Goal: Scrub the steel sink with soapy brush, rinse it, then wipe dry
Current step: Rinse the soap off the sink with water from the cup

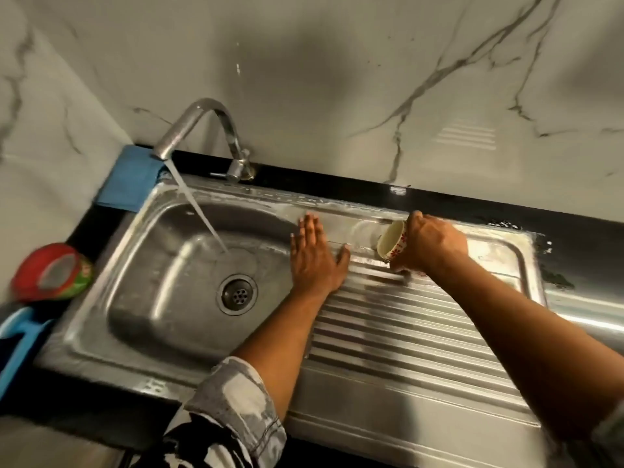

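Head view. Steel sink (148, 336): set in black counter (337, 184), basin left, ribbed drainboard (405, 336) right; whitish film along back rim.
Left hand (317, 261): flat, fingers straight and spread, palm down on the ledge between basin and drainboard, holding nothing.
Right hand (435, 244): fingers curled round white flowered cup (393, 241), tipped sideways, mouth toward basin, at drainboard's back edge.
Tap (202, 126): running; water stream (199, 211) lands near drain (237, 294).
Blue cloth (131, 180): back-left corner.
Red-and-green tub (50, 271): left of sink.
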Tool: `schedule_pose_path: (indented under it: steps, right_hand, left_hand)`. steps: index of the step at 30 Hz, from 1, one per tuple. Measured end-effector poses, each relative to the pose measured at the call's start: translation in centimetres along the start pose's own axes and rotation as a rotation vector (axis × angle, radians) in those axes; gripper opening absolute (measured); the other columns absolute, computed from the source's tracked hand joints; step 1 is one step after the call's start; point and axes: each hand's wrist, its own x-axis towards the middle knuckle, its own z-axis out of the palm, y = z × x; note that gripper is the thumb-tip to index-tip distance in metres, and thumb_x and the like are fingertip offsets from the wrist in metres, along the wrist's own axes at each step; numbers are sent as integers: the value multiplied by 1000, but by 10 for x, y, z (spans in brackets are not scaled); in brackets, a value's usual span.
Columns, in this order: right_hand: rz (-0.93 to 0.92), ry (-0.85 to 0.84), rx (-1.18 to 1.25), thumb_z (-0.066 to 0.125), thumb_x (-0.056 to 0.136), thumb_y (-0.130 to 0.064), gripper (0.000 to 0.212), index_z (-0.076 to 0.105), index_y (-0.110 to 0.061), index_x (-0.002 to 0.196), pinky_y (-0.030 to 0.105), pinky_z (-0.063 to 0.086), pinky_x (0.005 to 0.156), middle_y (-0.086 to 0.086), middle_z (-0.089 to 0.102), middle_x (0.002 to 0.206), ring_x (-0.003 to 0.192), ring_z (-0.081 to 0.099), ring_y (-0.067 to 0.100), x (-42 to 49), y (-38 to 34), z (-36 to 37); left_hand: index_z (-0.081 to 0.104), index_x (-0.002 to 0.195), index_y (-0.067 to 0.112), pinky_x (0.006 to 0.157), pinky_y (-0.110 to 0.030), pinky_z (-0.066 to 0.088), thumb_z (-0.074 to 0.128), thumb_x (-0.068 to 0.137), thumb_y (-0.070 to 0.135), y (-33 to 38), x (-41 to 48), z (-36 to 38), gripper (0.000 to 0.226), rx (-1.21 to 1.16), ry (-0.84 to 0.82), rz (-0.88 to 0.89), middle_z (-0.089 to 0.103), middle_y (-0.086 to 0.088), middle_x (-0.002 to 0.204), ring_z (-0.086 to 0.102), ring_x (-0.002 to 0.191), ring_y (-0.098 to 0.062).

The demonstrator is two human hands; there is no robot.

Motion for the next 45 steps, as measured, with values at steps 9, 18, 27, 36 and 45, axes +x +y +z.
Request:
schedule_pose_path:
  steps: [9,18,27,36,45]
  right_hand:
    - [-17,21,400,93,57,-58,99,50,-19,137,39,56,86,3,66,126,112,64,26,-34,-26,-5]
    - [178,53,227,97,55,-51,91,57,-18,128,34,49,74,11,71,115,97,66,32,-98,95,-2]
    - [139,16,-254,90,58,-63,89,50,-19,124,40,59,71,3,67,115,97,68,28,-98,110,-1]
    - [-14,80,-288,86,71,-59,91,43,-14,138,33,51,70,4,60,124,105,59,24,-92,-1,5]
    - [-51,131,37,87,64,-58,90,44,-20,133,40,55,80,2,60,127,116,58,29,-123,-64,20]
  left_hand:
    - [1,168,5,132,-47,-3,25,108,61,15,-42,-13,85,-124,1,48,-6,-17,176,-9,163,-31]
    - [17,167,8,132,-48,-3,49,101,58,130,-87,38,89,26,-188,633,9,-12,177,0,164,-28]
    - [-8,169,13,132,-45,-5,15,100,78,83,-70,28,98,27,-122,352,-15,-8,176,-14,163,-25]
    - [-9,169,13,132,-50,-2,17,105,71,-16,-64,-14,90,46,-160,93,-14,-7,177,-13,163,-25]
    - [28,166,8,131,-47,10,7,98,66,-144,-132,-50,92,143,-147,-71,25,-15,173,18,162,-29]
